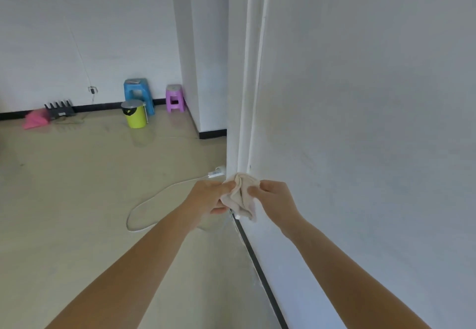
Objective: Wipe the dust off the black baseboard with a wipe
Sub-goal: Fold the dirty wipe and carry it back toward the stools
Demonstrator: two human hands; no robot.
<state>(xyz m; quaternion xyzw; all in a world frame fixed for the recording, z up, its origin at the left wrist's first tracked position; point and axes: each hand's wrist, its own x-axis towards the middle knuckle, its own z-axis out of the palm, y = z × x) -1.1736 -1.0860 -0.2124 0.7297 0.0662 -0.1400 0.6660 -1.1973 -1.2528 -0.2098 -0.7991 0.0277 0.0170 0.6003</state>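
A crumpled beige wipe (242, 196) hangs in the air between both my hands, in front of the white wall. My left hand (210, 194) pinches its left side and my right hand (273, 197) pinches its right side. The black baseboard (260, 272) runs along the foot of the right wall, from just below the wipe down to the bottom of the view. The wipe is held above the baseboard and does not touch it.
A white cable (144, 205) loops on the beige floor to a plug (217, 172) by the wall corner. Far back stand a green bin (135, 115), a blue stool (139, 94), a purple stool (175, 99), a black router (59, 109) and a pink object (34, 121).
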